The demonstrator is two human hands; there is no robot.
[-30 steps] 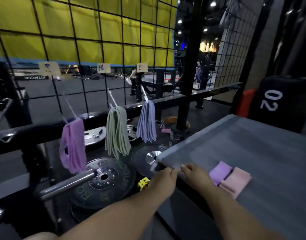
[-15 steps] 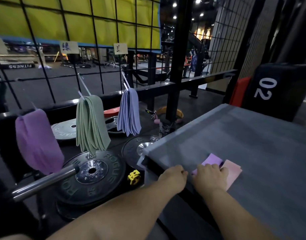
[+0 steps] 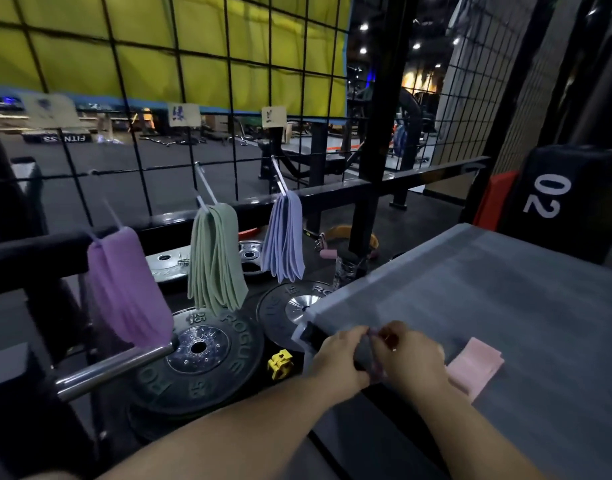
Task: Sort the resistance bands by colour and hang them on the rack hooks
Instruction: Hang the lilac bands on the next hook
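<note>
A purple band (image 3: 376, 367) is pinched edge-on between my left hand (image 3: 342, 358) and my right hand (image 3: 410, 358) at the near corner of the grey table (image 3: 505, 292). A pink band (image 3: 476, 365) lies flat on the table just right of my right hand. On the wire grid rack (image 3: 207, 81), three hooks hold bunches: purple bands (image 3: 127, 289) at left, green bands (image 3: 216, 261) in the middle, lavender-blue bands (image 3: 285, 237) at right. A paper label hangs above each hook.
Black weight plates (image 3: 197, 362) and a steel bar end (image 3: 114, 368) lie below the hanging bands. A small yellow object (image 3: 280, 363) sits by the table corner. A black pad marked 02 (image 3: 571, 202) stands beyond the table. A black upright post (image 3: 384, 116) divides the grid.
My right hand lifted the purple band off the table and both hands now hold it. The pink band stays on the table. The view swung slightly back to the left.
</note>
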